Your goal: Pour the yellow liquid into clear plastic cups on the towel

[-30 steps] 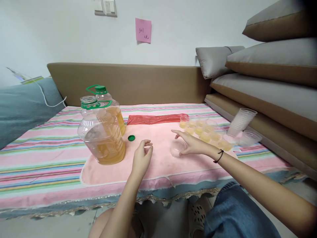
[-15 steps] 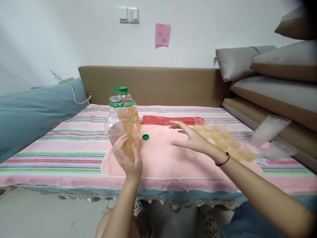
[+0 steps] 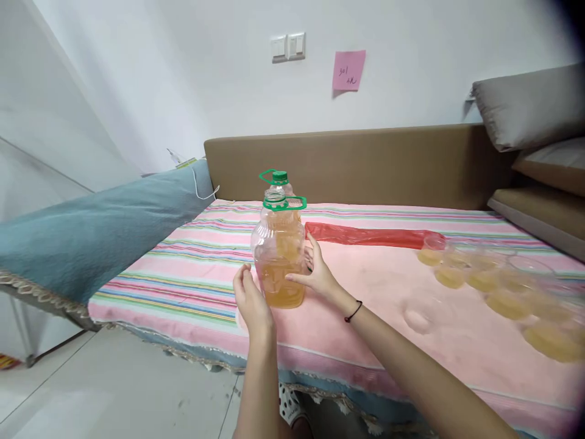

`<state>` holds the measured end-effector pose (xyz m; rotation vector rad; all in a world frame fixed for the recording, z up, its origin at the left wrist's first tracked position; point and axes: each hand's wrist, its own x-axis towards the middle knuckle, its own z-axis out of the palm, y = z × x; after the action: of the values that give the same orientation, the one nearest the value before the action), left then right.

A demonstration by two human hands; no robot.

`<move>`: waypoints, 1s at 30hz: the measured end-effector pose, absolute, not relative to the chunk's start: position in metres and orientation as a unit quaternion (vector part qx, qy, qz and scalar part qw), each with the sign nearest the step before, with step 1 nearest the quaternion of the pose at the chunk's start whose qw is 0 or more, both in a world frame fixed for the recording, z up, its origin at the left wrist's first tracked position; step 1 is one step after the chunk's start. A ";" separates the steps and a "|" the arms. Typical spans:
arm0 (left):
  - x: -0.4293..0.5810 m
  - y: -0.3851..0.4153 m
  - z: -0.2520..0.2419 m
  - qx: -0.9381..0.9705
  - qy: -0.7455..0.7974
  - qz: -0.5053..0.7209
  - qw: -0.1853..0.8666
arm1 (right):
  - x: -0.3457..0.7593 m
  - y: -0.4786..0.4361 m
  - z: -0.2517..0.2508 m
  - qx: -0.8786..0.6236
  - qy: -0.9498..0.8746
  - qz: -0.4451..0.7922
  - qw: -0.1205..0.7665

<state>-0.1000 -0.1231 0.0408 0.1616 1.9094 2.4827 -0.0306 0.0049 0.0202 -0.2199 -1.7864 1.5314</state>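
An uncapped clear jug (image 3: 280, 268) with a green handle and amber liquid stands upright on the pink mat. Behind it is a second jug with a green cap (image 3: 280, 176). My right hand (image 3: 317, 271) rests against the front jug's right side, thumb and fingers spread. On its left side, my left hand (image 3: 253, 299) is beside the lower body with fingers partly curled, fingertips near the plastic. Whether those fingertips touch it is unclear.
Several clear cups of amber liquid (image 3: 450, 275) stand on the right of the mat, with a clear cup (image 3: 420, 311) nearer the middle. A red plastic bag (image 3: 375, 236) lies behind. A blue bolster (image 3: 114, 213) is left, grey cushions (image 3: 534, 110) right.
The view has turned left. My right hand has moved from above the mat to the front jug's right side. My left hand has shifted to its left side. The loose green cap no longer shows.
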 end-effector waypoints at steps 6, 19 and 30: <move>-0.093 -0.123 0.049 0.030 0.577 0.815 0.037 | -0.053 -0.003 0.017 -0.057 -0.669 0.586 0.452; -0.087 -0.124 0.051 0.119 0.549 0.827 -0.009 | -0.017 -0.014 0.039 -0.058 -0.631 0.566 0.528; -0.022 -0.116 0.063 0.475 0.415 0.708 0.317 | 0.150 -0.023 0.106 -0.150 -0.649 0.560 0.492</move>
<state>-0.0222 -0.1156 0.0628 1.2495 1.0922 1.8639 0.1504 -0.0235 0.1059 -0.3628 -1.5753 1.3596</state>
